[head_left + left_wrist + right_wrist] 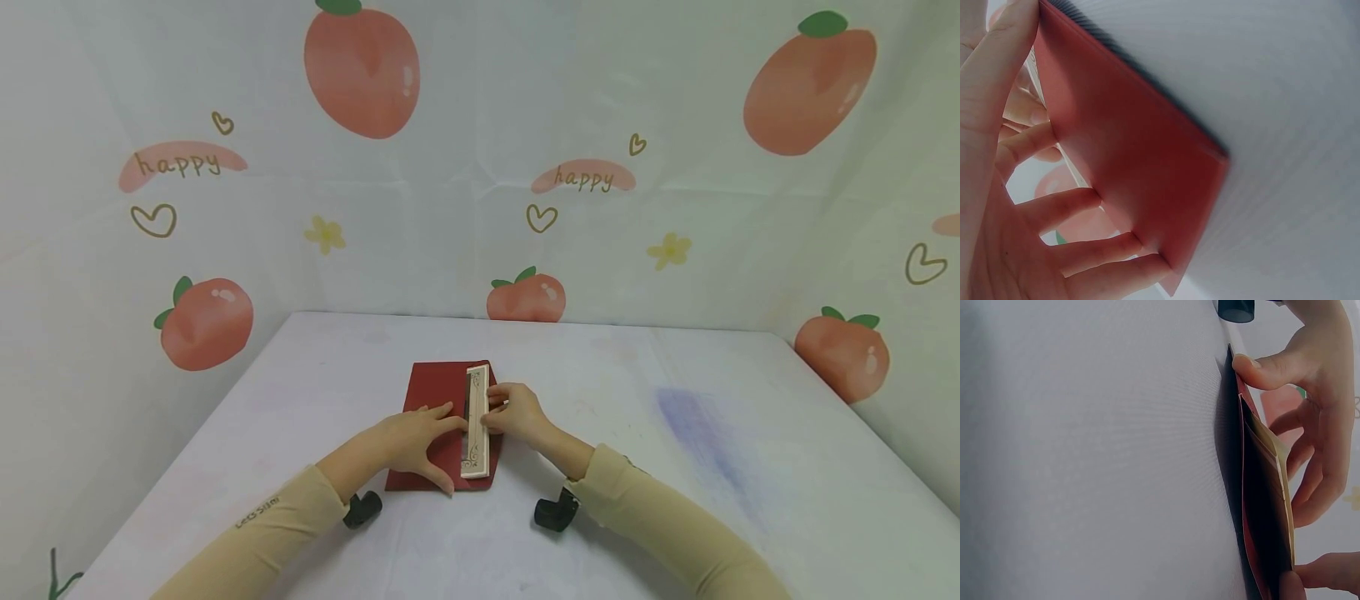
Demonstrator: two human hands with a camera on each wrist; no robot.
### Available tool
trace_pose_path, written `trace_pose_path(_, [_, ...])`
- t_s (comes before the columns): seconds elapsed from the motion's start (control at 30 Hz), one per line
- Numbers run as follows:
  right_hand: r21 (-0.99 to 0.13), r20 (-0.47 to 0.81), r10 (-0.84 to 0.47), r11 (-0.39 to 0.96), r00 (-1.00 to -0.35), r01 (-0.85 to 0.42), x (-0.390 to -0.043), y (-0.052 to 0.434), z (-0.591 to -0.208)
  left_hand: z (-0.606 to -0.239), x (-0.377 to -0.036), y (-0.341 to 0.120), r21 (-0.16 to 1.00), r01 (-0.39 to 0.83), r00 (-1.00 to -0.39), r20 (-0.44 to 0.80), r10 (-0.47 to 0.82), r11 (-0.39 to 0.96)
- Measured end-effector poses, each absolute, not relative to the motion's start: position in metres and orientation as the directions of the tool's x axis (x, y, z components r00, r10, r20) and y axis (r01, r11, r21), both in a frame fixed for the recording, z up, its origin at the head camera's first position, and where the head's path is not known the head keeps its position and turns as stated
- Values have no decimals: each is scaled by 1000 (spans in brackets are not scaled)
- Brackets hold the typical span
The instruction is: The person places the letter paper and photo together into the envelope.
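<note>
A red envelope [442, 385] lies on the table, its mouth and flap facing right. A long cream printed paper [476, 421] with dark scroll ornament sticks out along that right side. In the right wrist view, its layered edge [1280, 469] stands in the gaping mouth. My left hand [412, 437] rests on the envelope with fingers spread and fairly straight, thumb near the front edge. My right hand [519, 414] pinches the cream paper's right edge between thumb and fingers. How far the paper reaches inside the envelope is hidden.
A white cloth covers the table [600, 367], with a bluish stain [701, 442] at right. Behind it hangs a white curtain [465, 167] printed with fruit. Black wrist devices show beneath the left sleeve [362, 509] and right sleeve [557, 511].
</note>
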State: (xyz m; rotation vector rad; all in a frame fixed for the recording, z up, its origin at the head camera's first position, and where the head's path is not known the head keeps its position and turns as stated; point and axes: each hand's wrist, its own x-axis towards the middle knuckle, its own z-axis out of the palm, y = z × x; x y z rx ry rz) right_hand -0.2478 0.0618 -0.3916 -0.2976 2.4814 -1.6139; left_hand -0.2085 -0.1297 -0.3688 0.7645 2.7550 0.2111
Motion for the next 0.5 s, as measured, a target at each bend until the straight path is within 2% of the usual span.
trace_pose_path(0.5, [-925, -28, -271, 372, -962, -78, -248, 61, -394, -370, -210, -130, 215, 483, -824, -214, 524, 849])
